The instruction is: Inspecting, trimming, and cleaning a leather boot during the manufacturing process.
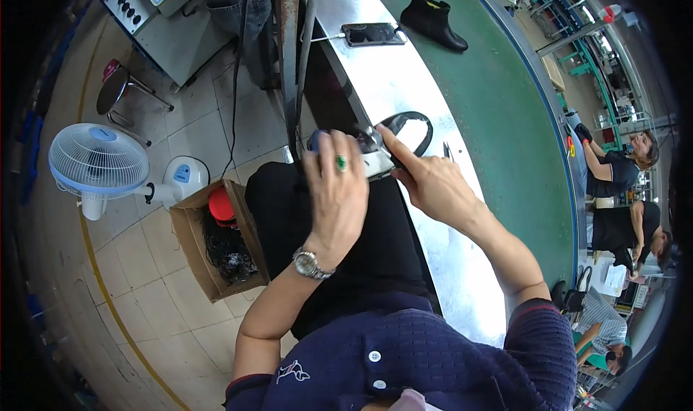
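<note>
My left hand (338,194), with a green-stoned ring and a metal wristwatch (308,263), is bent over a dark blue and black thing, its fingertips mostly hidden and slightly blurred. Close to its right, my right hand (440,191) has index finger and thumb on a small pale piece with a shiny metal part (377,153). What this piece is cannot be made out. A black band (427,128) curves in a loop just beyond the right fingers, above the metal worktop (462,259). The hands are over the worktop's near edge and my lap.
A phone (374,34) with a cable lies on the worktop. A black ankle boot (434,23) lies on the green surface (491,86). To the left are a fan (99,162), a carton (195,252) of black scraps, a stool (113,92) and upright poles (290,50). Several people sit at far right.
</note>
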Demonstrator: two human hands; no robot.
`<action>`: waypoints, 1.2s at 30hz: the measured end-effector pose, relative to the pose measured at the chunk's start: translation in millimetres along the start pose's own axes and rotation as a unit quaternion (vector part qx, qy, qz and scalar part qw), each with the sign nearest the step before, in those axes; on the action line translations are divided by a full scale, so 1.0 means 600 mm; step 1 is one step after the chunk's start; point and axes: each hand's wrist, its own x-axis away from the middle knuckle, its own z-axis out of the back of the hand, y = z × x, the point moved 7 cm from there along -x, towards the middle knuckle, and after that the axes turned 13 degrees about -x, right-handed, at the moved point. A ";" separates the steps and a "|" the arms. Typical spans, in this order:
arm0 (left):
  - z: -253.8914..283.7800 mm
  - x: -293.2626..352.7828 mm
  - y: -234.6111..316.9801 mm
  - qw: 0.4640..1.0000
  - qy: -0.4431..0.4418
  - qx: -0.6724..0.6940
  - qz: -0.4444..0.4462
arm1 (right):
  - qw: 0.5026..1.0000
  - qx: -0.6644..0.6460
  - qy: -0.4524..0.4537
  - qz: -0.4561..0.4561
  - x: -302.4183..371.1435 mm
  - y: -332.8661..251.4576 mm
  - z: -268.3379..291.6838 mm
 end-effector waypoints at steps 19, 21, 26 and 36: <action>-0.001 0.034 -0.042 0.994 0.072 0.066 -0.039 | 0.997 -0.072 0.000 0.036 -0.017 -0.019 -0.007; -0.001 0.039 -0.055 0.993 0.057 0.085 -0.060 | 0.993 -0.065 0.075 0.061 -0.022 -0.013 0.018; 0.011 0.059 -0.080 0.982 0.036 0.163 -0.094 | 0.997 -0.005 0.075 0.023 -0.007 0.033 0.017; 0.017 0.222 -0.140 0.929 -0.018 0.291 0.230 | 0.939 -0.270 -0.200 -0.074 0.080 -0.085 -0.061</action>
